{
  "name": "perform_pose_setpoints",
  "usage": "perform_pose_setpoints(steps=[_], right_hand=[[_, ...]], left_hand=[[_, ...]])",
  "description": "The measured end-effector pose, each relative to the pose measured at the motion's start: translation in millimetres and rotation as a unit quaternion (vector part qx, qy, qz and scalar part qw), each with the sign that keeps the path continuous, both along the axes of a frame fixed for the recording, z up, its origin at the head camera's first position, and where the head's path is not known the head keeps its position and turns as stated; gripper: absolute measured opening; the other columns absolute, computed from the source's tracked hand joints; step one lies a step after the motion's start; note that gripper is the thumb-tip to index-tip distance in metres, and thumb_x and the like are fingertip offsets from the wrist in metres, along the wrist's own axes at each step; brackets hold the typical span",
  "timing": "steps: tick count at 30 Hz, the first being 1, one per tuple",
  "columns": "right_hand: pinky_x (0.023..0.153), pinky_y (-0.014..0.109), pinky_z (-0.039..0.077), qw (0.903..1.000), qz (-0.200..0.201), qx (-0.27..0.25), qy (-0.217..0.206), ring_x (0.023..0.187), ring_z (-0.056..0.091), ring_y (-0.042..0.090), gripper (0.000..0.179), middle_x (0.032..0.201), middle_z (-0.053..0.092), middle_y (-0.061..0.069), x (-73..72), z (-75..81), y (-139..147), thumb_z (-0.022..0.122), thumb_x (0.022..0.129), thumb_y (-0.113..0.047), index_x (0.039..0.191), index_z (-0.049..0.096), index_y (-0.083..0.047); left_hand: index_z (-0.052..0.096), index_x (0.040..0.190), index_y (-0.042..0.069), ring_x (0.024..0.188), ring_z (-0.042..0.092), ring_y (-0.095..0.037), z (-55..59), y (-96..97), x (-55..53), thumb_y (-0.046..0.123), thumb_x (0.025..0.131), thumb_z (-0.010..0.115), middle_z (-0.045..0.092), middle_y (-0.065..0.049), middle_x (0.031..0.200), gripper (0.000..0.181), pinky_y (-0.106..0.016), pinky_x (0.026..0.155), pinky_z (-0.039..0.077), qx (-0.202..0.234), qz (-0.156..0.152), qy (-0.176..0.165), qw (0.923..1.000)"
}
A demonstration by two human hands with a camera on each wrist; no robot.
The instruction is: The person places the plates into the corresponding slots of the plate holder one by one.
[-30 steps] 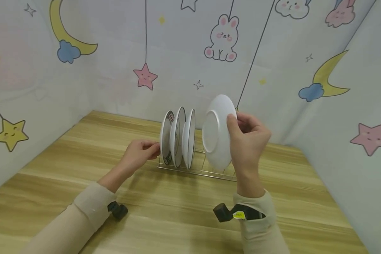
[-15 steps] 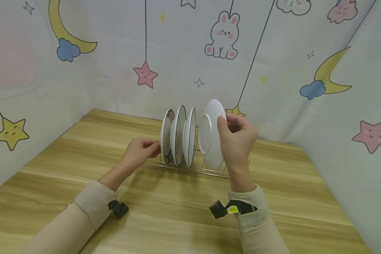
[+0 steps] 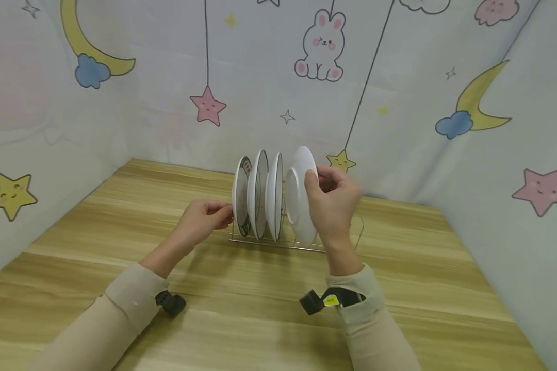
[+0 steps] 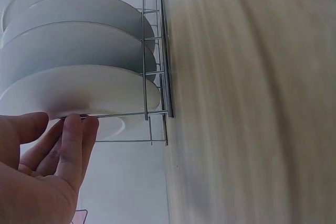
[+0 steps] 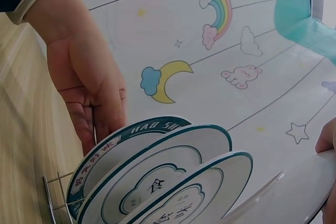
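Three white plates with dark rims stand on edge in a wire dish rack point(image 3: 278, 246): the left plate point(image 3: 239, 198), the middle plate point(image 3: 257, 198) and the right plate point(image 3: 273, 198). At the rack's left end, my left hand point(image 3: 203, 219) pinches the end wire between thumb and fingers point(image 4: 73, 140), close beside the outermost plate point(image 4: 84, 87). My right hand point(image 3: 336, 206) grips a fourth, upright plate point(image 3: 297, 206) by its right edge, thumb on its white underside. This plate's lower edge overlaps the rack. The right wrist view shows green rims and printed characters on the racked plates point(image 5: 157, 182).
The rack stands on a wood-grain table point(image 3: 241, 309) toward the back. White cloth walls point(image 3: 167, 113) with printed stars, moons and a rabbit close in the back and both sides. The rack's right end wire point(image 3: 362, 226) shows beyond my right hand.
My right hand has carried its plate leftward and slightly down, closer to the racked plates. My left hand keeps its hold at the rack's end. The head view has shifted slightly.
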State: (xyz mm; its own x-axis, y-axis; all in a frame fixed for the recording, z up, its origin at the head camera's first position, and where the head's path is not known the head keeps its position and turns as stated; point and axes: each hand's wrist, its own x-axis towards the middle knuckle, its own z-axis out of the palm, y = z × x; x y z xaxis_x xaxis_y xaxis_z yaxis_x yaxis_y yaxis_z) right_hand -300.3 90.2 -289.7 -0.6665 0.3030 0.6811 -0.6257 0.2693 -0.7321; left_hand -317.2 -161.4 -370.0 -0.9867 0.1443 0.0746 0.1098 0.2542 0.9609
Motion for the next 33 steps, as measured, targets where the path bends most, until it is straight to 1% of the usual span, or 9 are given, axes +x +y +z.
perform_pose_setpoints(steps=[3, 7, 11, 13, 16, 20, 24, 28, 33], right_hand=[[0.052, 0.019, 0.051, 1.0, -0.002, 0.007, -0.004, 0.059, 0.056, 0.014, 0.012, 0.07, 0.063, 0.012, -0.1, -1.0, 0, 0.071, 0.084, -0.004, 0.088, 0.073, 0.006], [0.052, 0.019, 0.052, 0.9999, 0.0, 0.012, -0.005, 0.06, 0.057, 0.014, 0.012, 0.072, 0.064, 0.012, 0.5, -0.6, -1, 0.071, 0.084, -0.005, 0.089, 0.073, 0.006], [0.052, 0.02, 0.053, 0.9999, 0.004, 0.012, -0.011, 0.061, 0.058, 0.015, 0.013, 0.073, 0.065, 0.012, 0.8, -0.6, -2, 0.071, 0.085, -0.006, 0.09, 0.073, 0.006], [0.052, 0.021, 0.053, 0.9998, 0.003, 0.009, -0.016, 0.062, 0.058, 0.015, 0.013, 0.073, 0.064, 0.011, 0.3, -1.3, -3, 0.071, 0.085, -0.006, 0.09, 0.073, 0.006], [0.053, 0.021, 0.053, 0.9997, 0.001, 0.008, -0.025, 0.063, 0.058, 0.015, 0.013, 0.073, 0.064, 0.01, -0.7, -2.7, -2, 0.072, 0.086, -0.008, 0.091, 0.073, 0.005], [0.053, 0.021, 0.054, 0.9994, -0.002, 0.013, -0.031, 0.063, 0.058, 0.015, 0.015, 0.074, 0.064, 0.01, -3.0, -5.4, -1, 0.072, 0.086, -0.009, 0.091, 0.073, 0.005], [0.055, 0.022, 0.053, 0.9989, 0.0, 0.023, -0.041, 0.064, 0.058, 0.017, 0.015, 0.075, 0.064, 0.011, -6.4, -9.9, -1, 0.073, 0.087, -0.009, 0.091, 0.073, 0.005], [0.057, 0.021, 0.053, 0.9978, 0.004, 0.03, -0.059, 0.066, 0.059, 0.018, 0.015, 0.076, 0.065, 0.011, -9.4, -14.1, -1, 0.073, 0.087, -0.009, 0.093, 0.073, 0.005], [0.057, 0.021, 0.053, 0.9972, 0.016, 0.045, -0.058, 0.068, 0.059, 0.018, 0.015, 0.077, 0.065, 0.013, -11.1, -17.2, -3, 0.073, 0.088, -0.01, 0.093, 0.073, 0.004]], left_hand=[[0.063, 0.127, -0.006, 0.105, 0.066, -0.028, 0.9, 0.3, 0.3, 0.021, 0.103, 0.056, 0.068, -0.018, 0.115, 0.037, -0.028, 0.084, 0.057, 0.0, -0.005, -0.001, 1.0], [0.062, 0.127, -0.006, 0.104, 0.066, -0.026, 1.4, 0.1, 0.5, 0.021, 0.103, 0.056, 0.068, -0.018, 0.116, 0.037, -0.028, 0.085, 0.057, 0.0, -0.009, 0.0, 1.0], [0.063, 0.125, -0.007, 0.102, 0.067, -0.024, 0.5, 0.1, 0.6, 0.02, 0.102, 0.057, 0.069, -0.017, 0.112, 0.037, -0.029, 0.084, 0.057, 0.005, -0.011, 0.001, 0.9999], [0.062, 0.125, -0.008, 0.102, 0.066, -0.024, 0.2, 0.1, 0.9, 0.02, 0.102, 0.057, 0.069, -0.017, 0.11, 0.037, -0.028, 0.084, 0.057, 0.007, -0.012, 0.001, 0.9999], [0.062, 0.125, -0.009, 0.1, 0.067, -0.022, 0.0, 0.1, 1.7, 0.02, 0.102, 0.057, 0.069, -0.016, 0.109, 0.038, -0.028, 0.085, 0.057, 0.008, -0.014, 0.005, 0.9999], [0.062, 0.125, -0.009, 0.099, 0.067, -0.021, 0.1, 0.2, 1.9, 0.02, 0.102, 0.057, 0.069, -0.016, 0.108, 0.037, -0.028, 0.085, 0.057, 0.007, -0.015, 0.005, 0.9998], [0.062, 0.125, -0.009, 0.102, 0.066, -0.025, 0.6, 0.0, 2.2, 0.02, 0.102, 0.057, 0.069, -0.016, 0.108, 0.037, -0.028, 0.084, 0.057, 0.005, -0.015, 0.004, 0.9999], [0.062, 0.126, -0.009, 0.102, 0.066, -0.024, 0.9, 0.0, 2.5, 0.02, 0.102, 0.057, 0.069, -0.017, 0.11, 0.037, -0.028, 0.085, 0.057, 0.004, -0.016, 0.003, 0.9999], [0.061, 0.126, -0.009, 0.101, 0.066, -0.022, 1.4, -0.1, 2.6, 0.02, 0.102, 0.057, 0.069, -0.017, 0.111, 0.038, -0.028, 0.085, 0.057, 0.003, -0.017, 0.0, 0.9998]])
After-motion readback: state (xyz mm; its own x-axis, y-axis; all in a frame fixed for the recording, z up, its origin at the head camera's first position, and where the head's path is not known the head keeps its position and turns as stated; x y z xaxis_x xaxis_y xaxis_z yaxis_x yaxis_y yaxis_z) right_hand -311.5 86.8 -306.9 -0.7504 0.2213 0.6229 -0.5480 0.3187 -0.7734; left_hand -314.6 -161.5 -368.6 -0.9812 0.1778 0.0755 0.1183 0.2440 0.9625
